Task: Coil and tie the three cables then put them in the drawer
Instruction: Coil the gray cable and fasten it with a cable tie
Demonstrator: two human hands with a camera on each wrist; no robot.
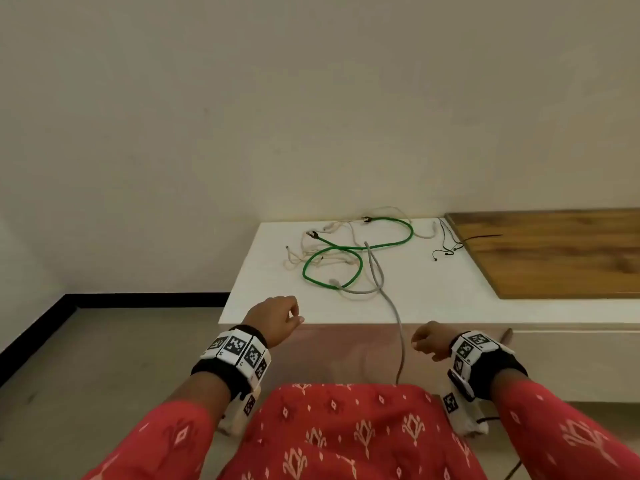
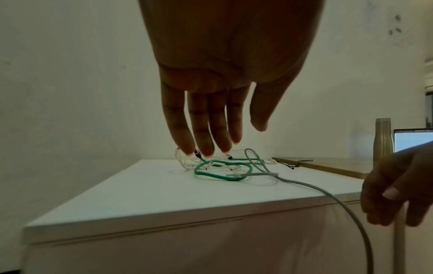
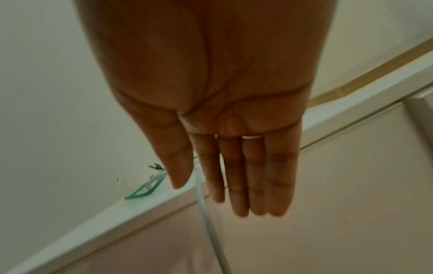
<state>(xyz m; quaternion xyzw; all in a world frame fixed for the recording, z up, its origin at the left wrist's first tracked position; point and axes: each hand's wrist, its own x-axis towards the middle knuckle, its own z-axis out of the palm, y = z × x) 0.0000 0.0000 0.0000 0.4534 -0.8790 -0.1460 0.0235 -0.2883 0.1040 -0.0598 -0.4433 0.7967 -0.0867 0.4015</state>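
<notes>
A: What does the room look like?

B: A plain cream wall (image 1: 242,116) rises behind a low white table (image 1: 433,299) that sits in a corner. The floor (image 1: 114,358) is grey-beige, with a black skirting strip (image 1: 52,327) along the wall to the left. A brown wooden board (image 1: 561,254) covers the right part of the table top.

A: And the cables?

B: All three lie tangled on the white top, near the back. The green cable (image 1: 349,251) makes two loops, with dark plugs at its ends. The cream cable (image 1: 311,251) is bunched under and to the left of it. The grey cable (image 1: 377,271) crosses the green one, runs to the front edge and hangs down over the table's front. A thin black wire (image 1: 450,244) lies apart, at the edge of the wooden board.

A: The drawer?

B: The table's front panel shows a seam below the top, but I cannot tell whether it is a drawer.

A: The hands?

B: Both are in front of the table's near edge and hold nothing. The left hand (image 1: 277,315) hangs relaxed, fingers straight in its wrist view. The right hand (image 1: 429,339) is also loose, just right of the hanging grey cable and not touching it, with a ring (image 3: 251,137) on one finger.

A: Anything else?

B: The left wrist view shows a metal bottle (image 2: 383,137) and a lit screen (image 2: 413,139) far right.
</notes>
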